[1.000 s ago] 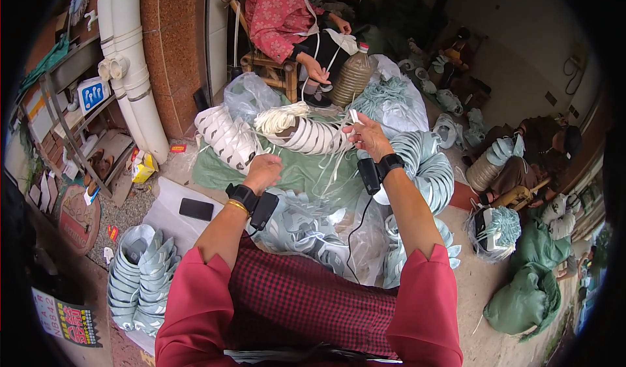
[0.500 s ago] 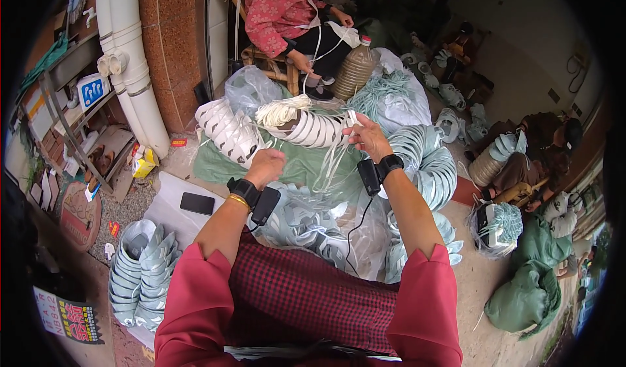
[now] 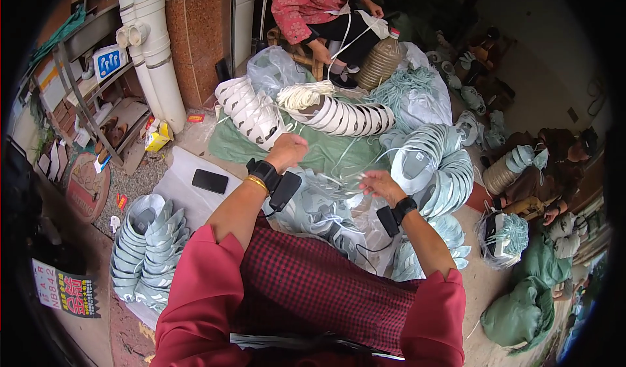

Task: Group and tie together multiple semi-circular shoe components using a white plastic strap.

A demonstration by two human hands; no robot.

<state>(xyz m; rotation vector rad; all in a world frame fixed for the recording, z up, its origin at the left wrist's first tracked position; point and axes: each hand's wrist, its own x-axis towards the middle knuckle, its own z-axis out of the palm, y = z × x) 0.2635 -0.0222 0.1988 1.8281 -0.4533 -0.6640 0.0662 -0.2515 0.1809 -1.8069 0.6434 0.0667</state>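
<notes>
My right hand [image 3: 383,187] is closed in a pinch on thin white laces [image 3: 351,180], which blur in front of the fingers. It hovers over a heap of pale blue-grey shoe uppers [image 3: 306,200]. My left hand [image 3: 289,150] has its fingers curled together beside the near end of a stack of white shoe uppers [image 3: 251,111]; whatever lies inside them is hidden. Beyond both hands, a curved row of white uppers [image 3: 345,118] rests on a green cloth [image 3: 228,138]. A bundle of cream laces [image 3: 301,94] lies on its left end.
Stacked pale blue uppers [image 3: 433,165] stand at my right, others [image 3: 145,249] at my left by a black phone [image 3: 210,181]. Across from me sits a person in a red flowered top [image 3: 293,8], near a large bottle [image 3: 380,63]. Green sacks [image 3: 518,311] lie far right.
My right hand has come down toward me from the row of white uppers, bringing laces with it. My left hand remains beside the white stack. The whole view has shifted slightly.
</notes>
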